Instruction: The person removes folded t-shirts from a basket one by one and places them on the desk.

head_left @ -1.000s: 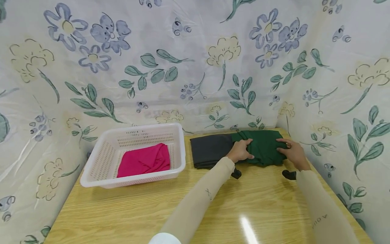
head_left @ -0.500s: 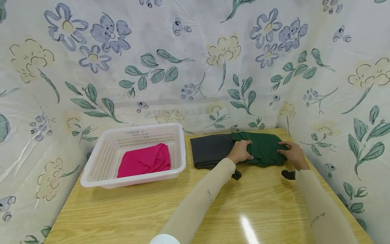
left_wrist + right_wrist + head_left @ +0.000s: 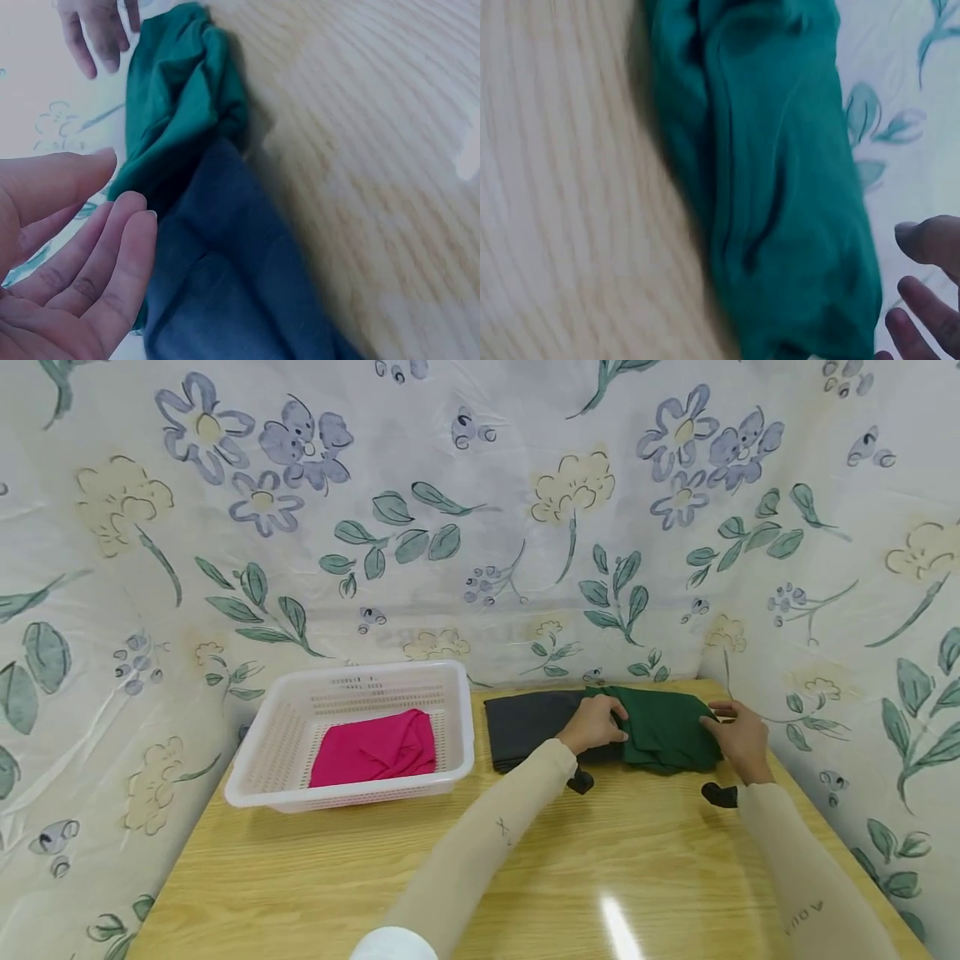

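A folded green cloth lies at the back right, its left end overlapping a folded dark grey cloth. My left hand hovers over the place where the two cloths meet. In the left wrist view its thumb and fingers are apart and hold nothing. Beside the green cloth's right end is my right hand, its fingers loosely bent. The right wrist view shows those fingers separated from the cloth's edge, with no fabric between them. A few soft creases run along the green cloth.
At the left stands a white perforated plastic basket with a folded pink cloth inside. Everything rests on a wooden table. Flower-patterned fabric rises behind the table and at both sides.
Both hands have released the green cloth, fingers now loosened; the right hand has drawn off its right end. The cloth looks flatter and smoother. The head view has swung slightly left.
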Motion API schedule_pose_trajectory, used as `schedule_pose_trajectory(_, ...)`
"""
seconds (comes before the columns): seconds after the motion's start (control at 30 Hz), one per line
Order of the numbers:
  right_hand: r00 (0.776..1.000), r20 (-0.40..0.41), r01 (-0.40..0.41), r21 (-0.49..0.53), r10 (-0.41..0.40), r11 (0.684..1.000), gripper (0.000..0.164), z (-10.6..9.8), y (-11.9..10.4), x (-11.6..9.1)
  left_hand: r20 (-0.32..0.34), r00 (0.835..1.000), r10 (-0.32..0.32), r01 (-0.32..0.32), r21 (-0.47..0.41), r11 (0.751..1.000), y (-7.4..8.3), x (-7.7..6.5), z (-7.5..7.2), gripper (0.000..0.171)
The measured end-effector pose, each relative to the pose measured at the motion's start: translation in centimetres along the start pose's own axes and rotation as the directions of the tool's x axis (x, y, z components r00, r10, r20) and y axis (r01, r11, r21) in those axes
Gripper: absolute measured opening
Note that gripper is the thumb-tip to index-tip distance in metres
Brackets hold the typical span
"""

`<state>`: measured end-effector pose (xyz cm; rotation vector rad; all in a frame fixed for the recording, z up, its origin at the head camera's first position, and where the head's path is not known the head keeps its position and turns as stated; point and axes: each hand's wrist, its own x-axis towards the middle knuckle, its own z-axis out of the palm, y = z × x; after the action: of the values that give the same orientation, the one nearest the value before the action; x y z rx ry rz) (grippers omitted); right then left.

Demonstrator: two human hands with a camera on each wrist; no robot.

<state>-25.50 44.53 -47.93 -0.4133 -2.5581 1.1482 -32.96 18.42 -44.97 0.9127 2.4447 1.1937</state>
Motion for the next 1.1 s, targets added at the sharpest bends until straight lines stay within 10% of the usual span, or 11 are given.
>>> schedule_pose_trajectory(0.43,0.98,0.062,0.19,0.034,-0.191,0.981,0.042,1.7,-4.4,-0.1,0.017,0.997,0.072,-0.071,-0.029,0.997,0.3,-2.0,-3.0,0.018)
schedule_pose_trajectory(1.1,0.947,0.169,0.264,0.068,-0.272,0.962,0.048,4.9,-9.9,-1.3,0.037,0.995,0.093,-0.093,0.002,0.996,0.9,-6.3,-8.1,0.017)
